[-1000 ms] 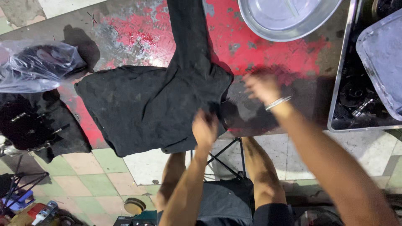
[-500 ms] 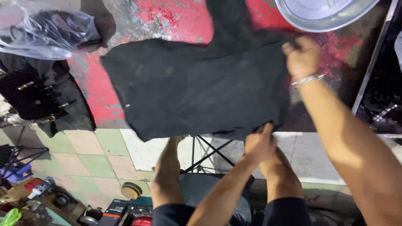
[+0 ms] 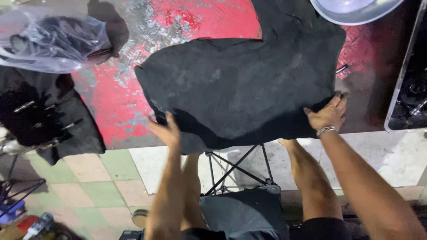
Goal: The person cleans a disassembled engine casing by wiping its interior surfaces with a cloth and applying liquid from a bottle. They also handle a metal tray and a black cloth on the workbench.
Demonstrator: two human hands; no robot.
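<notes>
While spread: black cloth [image 3: 240, 89] lay limp, soft and light on the red table [image 3: 111, 102].
Grip: left hand [image 3: 165, 129] and right hand [image 3: 328, 114] each pinched a near corner.
Hold: best at edges.

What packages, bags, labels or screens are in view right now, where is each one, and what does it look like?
Clear plastic bag: top left on the worn red table, crumpled, glossy, dark items inside.
Small bottle or can: bottom left on the floor, lying down, pale body with a dark end; label too blurred to describe.
No signs or screens show.
The hands hold only a black cloth, which is no package.
</notes>
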